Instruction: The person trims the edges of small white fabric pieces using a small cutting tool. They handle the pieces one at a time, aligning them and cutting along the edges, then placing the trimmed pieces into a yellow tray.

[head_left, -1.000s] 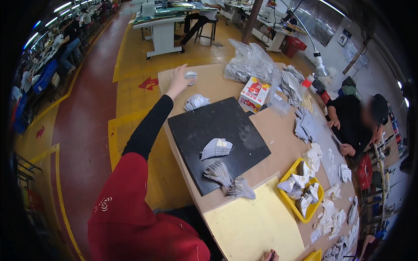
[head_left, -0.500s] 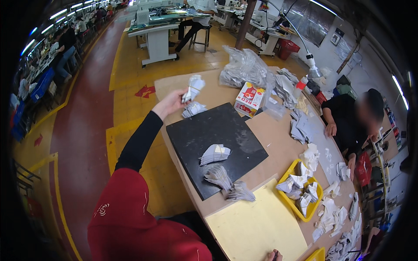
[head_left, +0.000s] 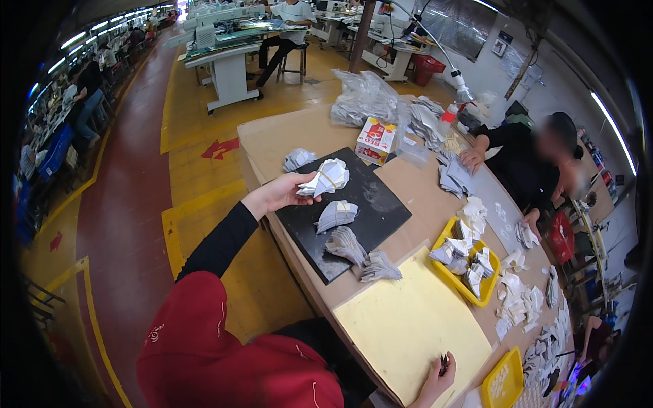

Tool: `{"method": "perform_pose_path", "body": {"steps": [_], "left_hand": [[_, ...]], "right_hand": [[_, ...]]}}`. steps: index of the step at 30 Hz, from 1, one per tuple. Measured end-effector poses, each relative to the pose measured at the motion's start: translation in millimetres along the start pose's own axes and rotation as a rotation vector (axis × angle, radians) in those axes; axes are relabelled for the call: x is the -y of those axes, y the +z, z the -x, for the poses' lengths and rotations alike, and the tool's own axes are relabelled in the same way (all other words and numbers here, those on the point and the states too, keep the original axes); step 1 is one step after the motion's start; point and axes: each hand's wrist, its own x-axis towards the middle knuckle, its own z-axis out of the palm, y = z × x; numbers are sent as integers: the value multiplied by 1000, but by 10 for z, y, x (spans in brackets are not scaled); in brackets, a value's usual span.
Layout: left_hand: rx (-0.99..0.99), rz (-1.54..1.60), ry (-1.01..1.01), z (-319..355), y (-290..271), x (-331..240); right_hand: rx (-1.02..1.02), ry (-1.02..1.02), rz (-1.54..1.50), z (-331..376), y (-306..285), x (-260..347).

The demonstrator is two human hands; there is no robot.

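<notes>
My left hand [head_left: 277, 194] grips a bundle of grey-white cut pieces [head_left: 331, 178] bound with a rubber band, held above a black mat [head_left: 379, 207]. Below it on the mat lies a second banded bundle [head_left: 337, 216], with a fanned grey stack [head_left: 345, 245] nearer me. One more fanned stack [head_left: 381, 266] rests by the pale yellow sheet [head_left: 401, 319]. Past the mat's far left corner sits another bundle [head_left: 298, 160]. My right hand [head_left: 435, 386], low over the yellow sheet, is closed around a small dark tool [head_left: 444, 364] whose kind I cannot make out.
A yellow basket [head_left: 492, 288] of bundles stands right of the sheet, and a yellow tray [head_left: 484, 394] nearer me. A red-and-white box [head_left: 375, 141] and plastic bags [head_left: 367, 98] lie at the back. Across the table [head_left: 415, 194], a co-worker [head_left: 524, 160] handles grey pieces.
My left hand has brought its bundle nearer and to the right, from beyond the mat's far left corner to above the mat. My right hand has come further into view.
</notes>
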Motion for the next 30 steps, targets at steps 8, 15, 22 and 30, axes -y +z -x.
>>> {"method": "perform_pose_path", "body": {"steps": [8, 15, 22, 30], "left_hand": [[-487, -737, 204, 276, 81, 497], [-832, -686, 609, 390, 506, 931], [-1160, -858, 884, 190, 873, 1389], [-1042, -890, 866, 240, 827, 1350]], "right_hand": [[71, -154, 67, 61, -25, 90], [94, -212, 104, 82, -29, -37], [153, -280, 209, 75, -43, 11], [679, -162, 20, -161, 22, 596]]}}
